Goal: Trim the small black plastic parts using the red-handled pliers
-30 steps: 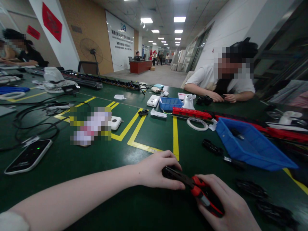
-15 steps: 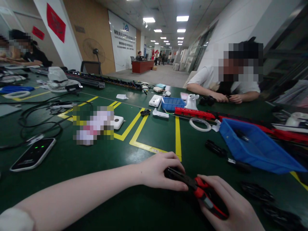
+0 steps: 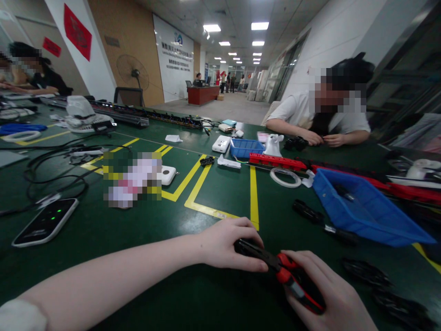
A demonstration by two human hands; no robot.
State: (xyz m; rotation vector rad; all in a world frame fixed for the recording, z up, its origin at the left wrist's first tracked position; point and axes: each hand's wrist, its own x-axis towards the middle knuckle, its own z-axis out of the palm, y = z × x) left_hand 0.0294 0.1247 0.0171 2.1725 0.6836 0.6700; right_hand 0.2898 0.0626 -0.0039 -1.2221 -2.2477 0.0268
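Here, on the near part of the green table (image 3: 144, 230), the right hand (image 3: 330, 287) grasps the red-and-black handles of the pliers (image 3: 284, 276), whose dark nose points left. The left hand (image 3: 229, 248) pinches a small black piece (image 3: 240, 247) at that nose, largely hidden by the fingers, while a blue tray (image 3: 375, 218) sits farther off to the right
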